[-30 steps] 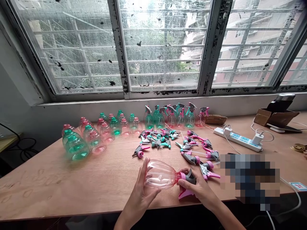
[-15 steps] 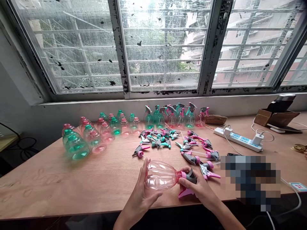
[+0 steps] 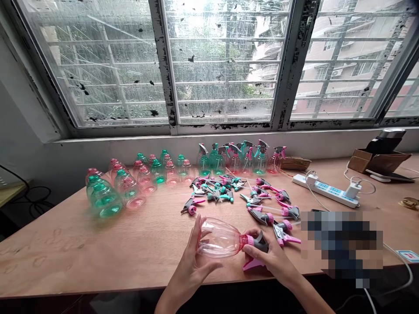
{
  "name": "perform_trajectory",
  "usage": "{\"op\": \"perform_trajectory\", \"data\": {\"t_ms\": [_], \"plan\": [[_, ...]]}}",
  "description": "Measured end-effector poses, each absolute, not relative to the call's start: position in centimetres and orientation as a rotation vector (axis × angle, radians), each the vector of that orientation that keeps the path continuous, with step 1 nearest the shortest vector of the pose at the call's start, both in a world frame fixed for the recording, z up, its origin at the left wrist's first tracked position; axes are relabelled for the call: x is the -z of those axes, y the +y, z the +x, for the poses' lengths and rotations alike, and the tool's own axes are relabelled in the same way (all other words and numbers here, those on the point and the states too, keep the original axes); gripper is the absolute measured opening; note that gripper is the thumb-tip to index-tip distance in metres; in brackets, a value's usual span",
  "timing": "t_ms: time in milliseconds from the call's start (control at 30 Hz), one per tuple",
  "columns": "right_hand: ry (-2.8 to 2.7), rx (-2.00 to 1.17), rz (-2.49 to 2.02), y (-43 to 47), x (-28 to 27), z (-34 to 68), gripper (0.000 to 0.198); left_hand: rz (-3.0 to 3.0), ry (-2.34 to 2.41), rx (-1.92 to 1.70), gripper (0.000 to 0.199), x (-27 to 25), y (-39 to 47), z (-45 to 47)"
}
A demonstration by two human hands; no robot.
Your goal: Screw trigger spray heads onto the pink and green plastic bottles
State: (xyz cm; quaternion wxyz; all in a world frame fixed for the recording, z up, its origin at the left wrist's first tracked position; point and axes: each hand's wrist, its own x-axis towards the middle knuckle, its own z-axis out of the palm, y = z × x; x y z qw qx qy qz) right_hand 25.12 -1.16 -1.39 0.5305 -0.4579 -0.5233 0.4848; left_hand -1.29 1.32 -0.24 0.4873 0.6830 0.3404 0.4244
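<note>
Pink transparent plastic bottle (image 3: 223,237) is held sideways above the brown wooden table (image 3: 140,248), neck toward the right hand (image 3: 274,258), its grey-and-pink spray head (image 3: 261,241) pinched there; base loosely cupped by left hand (image 3: 189,271), thumb spread.

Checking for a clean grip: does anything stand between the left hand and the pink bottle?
Nothing visible does: the open left hand is at the base of the bottle. The right hand holds the spray head at its neck; loose spray heads lie beyond.
</note>
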Motion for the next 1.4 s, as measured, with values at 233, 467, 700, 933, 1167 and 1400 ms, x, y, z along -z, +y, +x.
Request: {"op": "perform_trajectory", "data": {"t_ms": [233, 467, 700, 933, 1167, 1400], "plan": [[-1.256, -1.130, -1.119, -1.2, 1.3, 25.2, 0.048, 1.628, 0.855, -0.974, 0.107, 0.2, 1.4, -1.4], [-1.265, -1.148, -1.078, -1.2, 1.2, 25.2, 0.043, 1.712, 0.879, -1.015, 0.107, 0.0, 1.2, -1.3], [-1.231, -1.158, -1.096, -1.2, 1.4, 25.2, 0.046, 1.642, 0.829, -0.984, 0.106, 0.4, 1.5, -1.5], [-1.268, -1.157, -1.071, -1.4, 1.0, 25.2, 0.043, 1.632, 0.799, -1.029, 0.105, 0.9, 1.6, -1.7], [-1.283, -1.146, -1.090, -1.2, 1.2, 25.2, 0.043, 1.622, 0.824, -0.990, 0.105, 0.5, 1.5, -1.7], [-1.281, -1.184, -1.081, -1.1, 1.4, 25.3, 0.042, 1.679, 0.806, -1.037, 0.102, 0.8, 1.5, -1.6]]}}
